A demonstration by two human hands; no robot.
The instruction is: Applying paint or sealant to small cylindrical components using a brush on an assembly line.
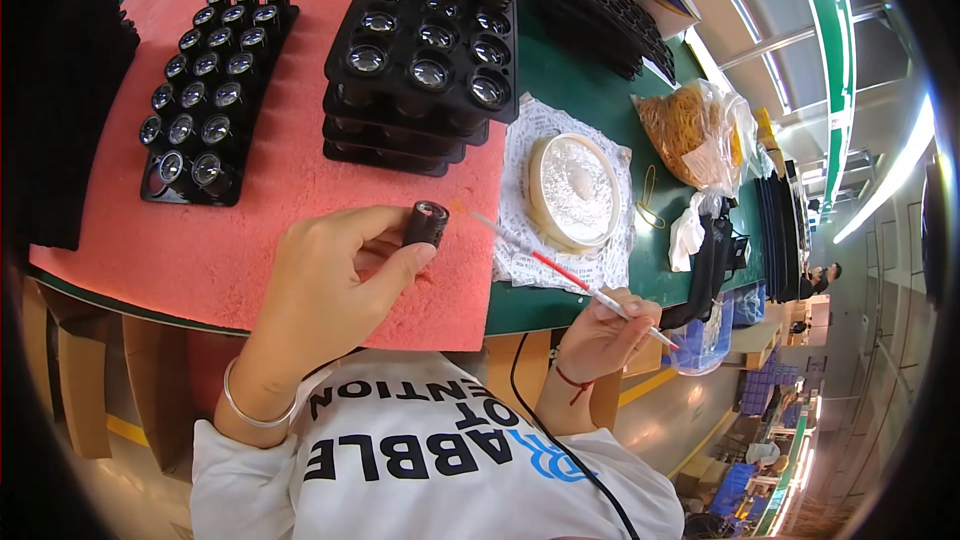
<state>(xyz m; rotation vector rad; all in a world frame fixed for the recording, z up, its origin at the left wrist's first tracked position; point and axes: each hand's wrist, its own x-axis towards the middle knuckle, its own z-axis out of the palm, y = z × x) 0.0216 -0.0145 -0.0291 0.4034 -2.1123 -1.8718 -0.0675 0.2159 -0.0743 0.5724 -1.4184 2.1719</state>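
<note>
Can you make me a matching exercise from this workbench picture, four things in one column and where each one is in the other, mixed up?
Things:
1. small black lens barrel
2. thin white and red stick
3. round shallow dish
4. bag of rubber bands

Places:
A. on printed paper on the green table
B. pinched in the left hand
C. far right of the table, beyond the dish
D. held in the right hand, tip toward the barrel

Pairs: 1-B, 2-D, 3-A, 4-C
</note>
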